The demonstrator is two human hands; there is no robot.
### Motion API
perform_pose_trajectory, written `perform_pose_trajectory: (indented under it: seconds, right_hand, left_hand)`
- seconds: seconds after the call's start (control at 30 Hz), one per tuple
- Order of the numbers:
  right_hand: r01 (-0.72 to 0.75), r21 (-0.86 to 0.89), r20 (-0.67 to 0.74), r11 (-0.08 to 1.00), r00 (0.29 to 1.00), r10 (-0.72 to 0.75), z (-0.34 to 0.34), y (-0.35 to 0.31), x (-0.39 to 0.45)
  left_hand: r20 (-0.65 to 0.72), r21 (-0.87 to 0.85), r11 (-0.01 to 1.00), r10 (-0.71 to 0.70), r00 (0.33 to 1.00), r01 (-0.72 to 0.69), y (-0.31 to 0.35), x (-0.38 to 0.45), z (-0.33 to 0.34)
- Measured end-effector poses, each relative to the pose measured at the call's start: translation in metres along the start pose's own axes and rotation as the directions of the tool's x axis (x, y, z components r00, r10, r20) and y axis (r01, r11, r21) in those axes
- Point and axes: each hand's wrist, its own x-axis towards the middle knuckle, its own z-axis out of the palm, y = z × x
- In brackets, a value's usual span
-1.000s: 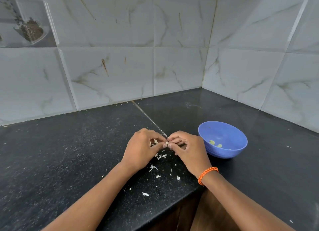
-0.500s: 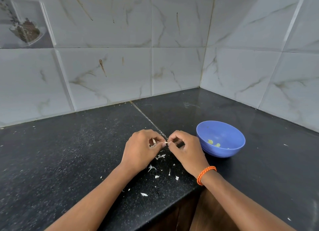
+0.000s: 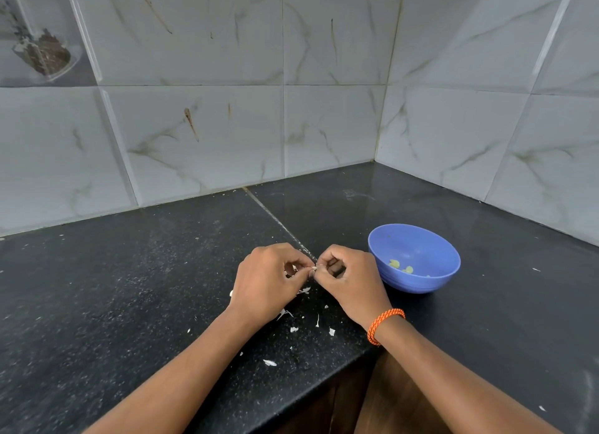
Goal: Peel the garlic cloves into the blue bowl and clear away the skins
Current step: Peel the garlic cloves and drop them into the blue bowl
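Peeling is the step in hand. Left hand [image 3: 269,281] and right hand [image 3: 351,279] meet fingertip to fingertip above the black speckled stone worktop [image 3: 129,287], both pinching a small pale garlic clove [image 3: 315,267], largely hidden. The round blue plastic bowl [image 3: 421,283], just right of the hands, holds peeled cloves [image 3: 400,266]. White papery skin scraps [image 3: 293,328] litter the worktop below. Judgement: next, strip the remaining skin and drop the clove in the bowl.

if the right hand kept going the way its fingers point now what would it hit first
The right hand points left, fingertips at the garlic clove, so it would meet the left hand first; their fingertips look almost touching, though depth is unclear.
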Motion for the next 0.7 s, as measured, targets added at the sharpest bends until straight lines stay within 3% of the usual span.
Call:
perform_pose_trajectory:
  seconds: [0.2, 0.4, 0.7]
  right_hand:
    - [-0.060, 0.077, -0.017, 0.995, 0.998, 0.062, 0.004, -0.003, 0.001]
    - [-0.241, 0.438, 0.053, 0.866, 0.969, 0.242, 0.004, -0.010, 0.003]
    - [-0.139, 0.438, 0.036, 0.888, 0.990, 0.137, 0.003, -0.011, 0.002]
  left_hand:
    - [-0.001, -0.045, 0.998, 0.037, 0.999, -0.037, -0.001, 0.000, -0.001]
    - [0.007, -0.182, 0.983, 0.018, 1.000, -0.016, 0.004, 0.000, 0.001]
    - [0.111, -0.499, 0.845, -0.158, 0.981, 0.192, 0.005, 0.004, -0.002]
